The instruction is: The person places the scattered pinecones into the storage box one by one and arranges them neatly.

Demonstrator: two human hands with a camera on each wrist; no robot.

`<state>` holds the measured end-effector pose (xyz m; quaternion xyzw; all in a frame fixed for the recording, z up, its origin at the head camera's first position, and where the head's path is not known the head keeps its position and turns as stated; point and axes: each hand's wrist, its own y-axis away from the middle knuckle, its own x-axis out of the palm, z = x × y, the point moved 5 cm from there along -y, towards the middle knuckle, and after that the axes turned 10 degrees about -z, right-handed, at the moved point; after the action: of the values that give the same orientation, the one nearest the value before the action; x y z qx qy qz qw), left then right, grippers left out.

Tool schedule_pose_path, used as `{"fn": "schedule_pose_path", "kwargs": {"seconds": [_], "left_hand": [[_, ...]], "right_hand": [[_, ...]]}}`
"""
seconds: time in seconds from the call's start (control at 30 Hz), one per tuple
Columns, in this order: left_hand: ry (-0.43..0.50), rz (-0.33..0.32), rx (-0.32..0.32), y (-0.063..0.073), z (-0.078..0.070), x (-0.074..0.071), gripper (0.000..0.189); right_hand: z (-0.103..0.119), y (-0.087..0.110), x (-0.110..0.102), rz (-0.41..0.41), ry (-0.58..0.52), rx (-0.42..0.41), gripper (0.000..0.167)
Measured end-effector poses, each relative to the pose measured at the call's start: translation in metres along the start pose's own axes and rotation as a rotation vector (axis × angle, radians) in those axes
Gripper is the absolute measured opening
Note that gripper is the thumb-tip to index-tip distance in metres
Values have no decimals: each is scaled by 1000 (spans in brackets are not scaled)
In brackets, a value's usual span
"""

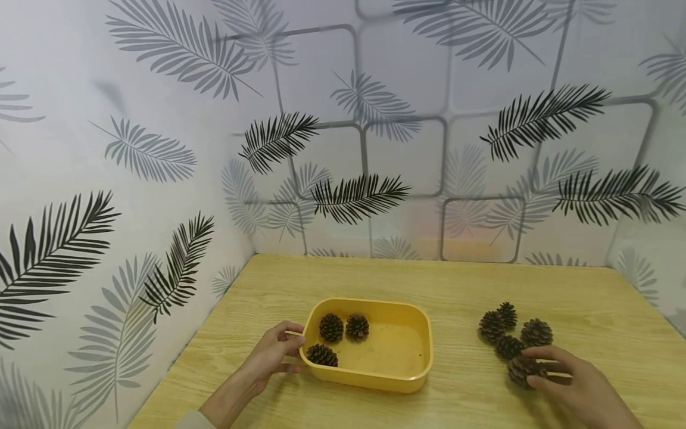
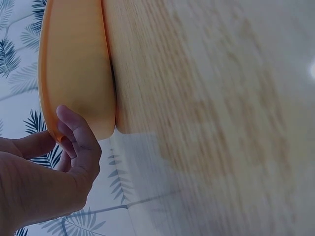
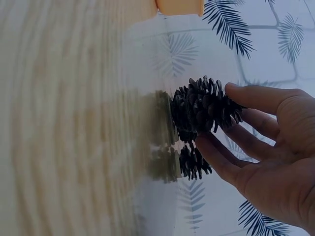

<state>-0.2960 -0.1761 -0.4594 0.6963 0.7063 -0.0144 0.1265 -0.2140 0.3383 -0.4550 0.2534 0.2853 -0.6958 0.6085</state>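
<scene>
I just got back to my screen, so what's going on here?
A person is working at a wooden table with both hands. The left hand grips the rim of a yellow tub, where three pinecones sit at the left end. The right hand holds the nearest pinecone of a cluster to the tub's right; four others are beside it.
</scene>
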Motion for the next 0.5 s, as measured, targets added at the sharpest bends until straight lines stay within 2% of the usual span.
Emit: {"fn": "schedule_pose_path", "kwargs": {"seconds": [0.23,0.5], "left_hand": [[2,-1,7,2,-1,0,32],[1,-8,10,2,-1,0,32]], "right_hand": [[10,3,0,-73,-23,-95,51],[26,2,3,-123,-31,-152,49]]}}
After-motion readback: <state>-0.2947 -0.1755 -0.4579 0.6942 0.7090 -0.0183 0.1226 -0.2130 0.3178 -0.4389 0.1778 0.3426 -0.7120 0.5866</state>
